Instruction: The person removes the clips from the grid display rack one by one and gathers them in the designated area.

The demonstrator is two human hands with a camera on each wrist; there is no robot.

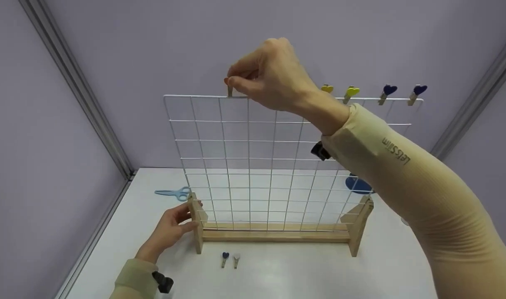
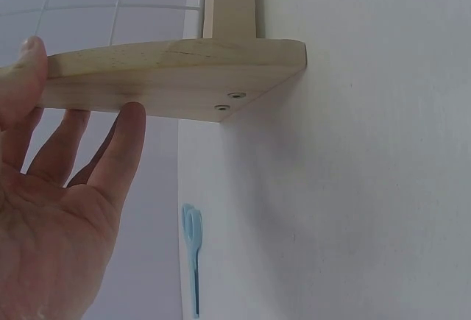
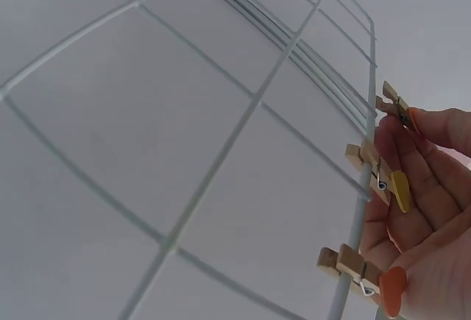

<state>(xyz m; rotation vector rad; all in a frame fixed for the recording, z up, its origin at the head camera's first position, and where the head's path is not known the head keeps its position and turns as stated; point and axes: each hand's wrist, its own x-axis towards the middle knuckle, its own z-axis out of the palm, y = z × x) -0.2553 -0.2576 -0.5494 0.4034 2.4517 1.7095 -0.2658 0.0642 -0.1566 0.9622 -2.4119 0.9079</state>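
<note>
A white wire grid [image 1: 253, 162] stands upright in a wooden stand [image 1: 273, 236] on the white table. My right hand [image 1: 233, 83] pinches a wooden clothespin [image 1: 230, 91] with a red-orange head against the grid's top rail, left of centre. In the right wrist view the pinched clothespin [image 3: 394, 103] sits highest on the rail, under my right hand [image 3: 406, 118], with a yellow-headed pin [image 3: 384, 182] and an orange-headed pin [image 3: 364, 272] below it. My left hand [image 1: 182, 218] grips the stand's left wooden foot [image 2: 176, 77], thumb [image 2: 29, 59] on one side and fingers on the other.
Several heart-headed pins are clipped along the rail to the right: yellow [image 1: 327, 88], yellow-green [image 1: 351, 92], two navy [image 1: 388, 92]. Two loose pins [image 1: 230, 259] lie before the stand. Light blue scissors [image 1: 174, 192] lie at the left, a blue object [image 1: 358, 183] behind the grid.
</note>
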